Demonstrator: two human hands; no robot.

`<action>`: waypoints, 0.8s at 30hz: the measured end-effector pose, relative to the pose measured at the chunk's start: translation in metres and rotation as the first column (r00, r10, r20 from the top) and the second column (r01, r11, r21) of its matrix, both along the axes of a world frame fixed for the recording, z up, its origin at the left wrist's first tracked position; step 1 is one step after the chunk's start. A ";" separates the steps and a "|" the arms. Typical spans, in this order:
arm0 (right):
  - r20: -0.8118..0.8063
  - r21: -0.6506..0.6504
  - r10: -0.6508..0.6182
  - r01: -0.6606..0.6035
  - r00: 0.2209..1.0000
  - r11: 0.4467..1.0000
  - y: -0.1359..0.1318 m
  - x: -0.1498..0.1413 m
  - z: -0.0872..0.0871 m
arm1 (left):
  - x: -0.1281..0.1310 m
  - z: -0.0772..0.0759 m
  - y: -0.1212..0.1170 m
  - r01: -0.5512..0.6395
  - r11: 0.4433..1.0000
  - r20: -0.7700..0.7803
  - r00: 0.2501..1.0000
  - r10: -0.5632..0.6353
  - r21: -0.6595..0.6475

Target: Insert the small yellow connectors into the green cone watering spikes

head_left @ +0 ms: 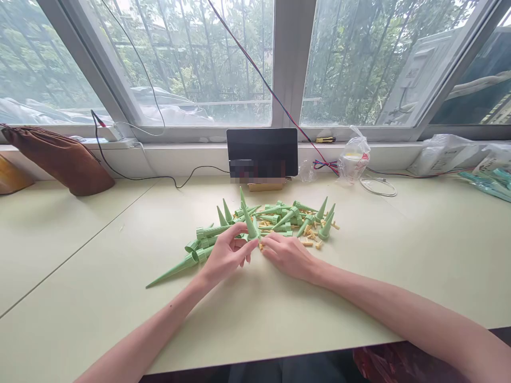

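My left hand (227, 255) pinches a green plastic watering spike (250, 222) between thumb and fingers, its tip pointing up. Under the spike's wide end, my right hand (288, 256) closes its fingertips on a small yellow plastic valve piece (261, 247). Whether that piece sits inside the spike or only touches it, I cannot tell. Just beyond both hands spreads a pile of green spikes (288, 217), some upright and some lying down. To the left, one long spike (171, 272) points toward the table's front left. Loose yellow valve pieces (311, 234) lie among the spikes on the right.
A dark-screened tablet (262, 151) leans behind the pile on a small brown stand. A brown pouch (59, 157) lies at the back left. Toward the back right are a bagged cup (355, 157), a white coiled cable (378, 187) and clear plastic packets (439, 154).
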State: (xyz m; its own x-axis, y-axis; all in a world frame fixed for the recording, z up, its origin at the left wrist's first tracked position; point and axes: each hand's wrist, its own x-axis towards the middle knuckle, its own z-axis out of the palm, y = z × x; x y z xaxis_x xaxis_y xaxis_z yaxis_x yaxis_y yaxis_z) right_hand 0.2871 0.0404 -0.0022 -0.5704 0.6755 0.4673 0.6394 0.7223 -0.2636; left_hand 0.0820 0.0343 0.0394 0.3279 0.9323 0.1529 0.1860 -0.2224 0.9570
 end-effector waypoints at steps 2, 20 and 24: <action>0.011 0.005 0.026 -0.026 1.000 1.000 0.000 0.001 0.000 | 0.000 0.000 0.000 -0.004 1.000 -0.010 1.000 0.004 0.004; 0.176 0.080 0.130 -0.146 0.976 0.986 -0.006 0.006 0.005 | 0.001 0.001 -0.001 -0.047 0.999 -0.034 0.998 0.048 0.011; 0.157 0.074 0.132 -0.145 0.979 0.987 -0.007 0.005 0.005 | 0.001 0.001 -0.001 -0.050 0.999 -0.038 0.998 0.051 0.008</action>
State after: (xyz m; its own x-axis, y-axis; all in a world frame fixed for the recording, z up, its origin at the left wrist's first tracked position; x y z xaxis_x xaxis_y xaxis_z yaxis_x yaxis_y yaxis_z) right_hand 0.2922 0.0338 0.0024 -0.7238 0.5468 0.4208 0.5596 0.8220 -0.1056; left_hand 0.0826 0.0332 0.0407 0.2863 0.9467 0.1477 0.2339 -0.2185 0.9474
